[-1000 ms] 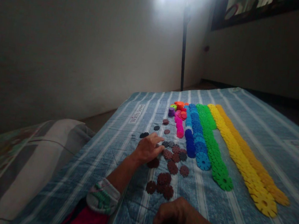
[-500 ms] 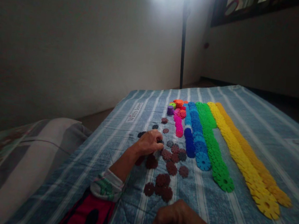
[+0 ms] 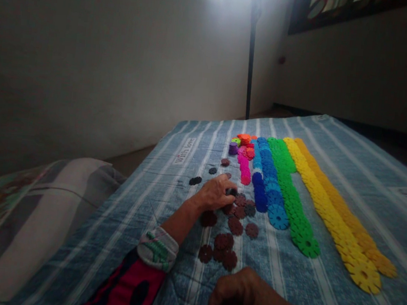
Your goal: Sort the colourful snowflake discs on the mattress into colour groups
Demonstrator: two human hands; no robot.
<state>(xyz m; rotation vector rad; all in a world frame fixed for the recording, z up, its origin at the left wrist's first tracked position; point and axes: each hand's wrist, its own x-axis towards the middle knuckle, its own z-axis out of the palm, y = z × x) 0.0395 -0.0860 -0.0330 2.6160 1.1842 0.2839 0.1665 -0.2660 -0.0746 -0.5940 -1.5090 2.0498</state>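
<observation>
My left hand [image 3: 216, 194] reaches over the scattered pieces, its thumb and fingers pinched on a black notched disc [image 3: 231, 191]. Under and beside it lie loose brown notched discs [image 3: 235, 225], with a dark grey disc [image 3: 250, 209] among them. A nearer cluster of brown discs [image 3: 223, 242] sits toward me. Low in the picture, my right hand [image 3: 244, 296] is curled closed; whatever its fingers hold, if anything, is hidden. Left of my left hand lie a black pair of discs [image 3: 196, 181] and a single black disc [image 3: 213, 171].
Overlapping rows of yellow discs [image 3: 339, 226], green discs [image 3: 291, 203], blue discs [image 3: 268, 172] and pink discs [image 3: 244, 170] run lengthwise on the striped bedspread [image 3: 117, 240]. A purple stack [image 3: 233, 148] stands at the far end. Behind is a lamp pole [image 3: 250, 66].
My left hand has moved right and slightly forward, and the black pair of discs it partly covered shows fully. My right hand stays closed in nearly the same place.
</observation>
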